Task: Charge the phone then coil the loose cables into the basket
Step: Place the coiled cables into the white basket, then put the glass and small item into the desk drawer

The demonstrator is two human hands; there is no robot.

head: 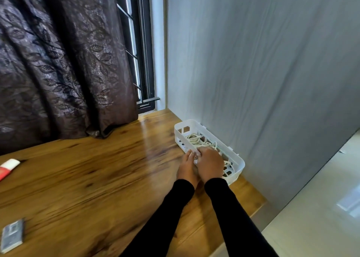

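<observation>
A white plastic basket stands on the wooden table against the grey wall. Inside it lies a bundle of white cables. My left hand and my right hand are together at the basket's near side, both with fingers curled over the rim. The right hand reaches into the basket over the cables. Something white shows between the fingers; whether it is a cable end or the rim is hidden by the hands. No phone is clearly seen.
The wooden table has a red-and-white object at its left edge and a grey flat packet at the near left. A dark curtain hangs behind. The table's right edge drops to a pale floor.
</observation>
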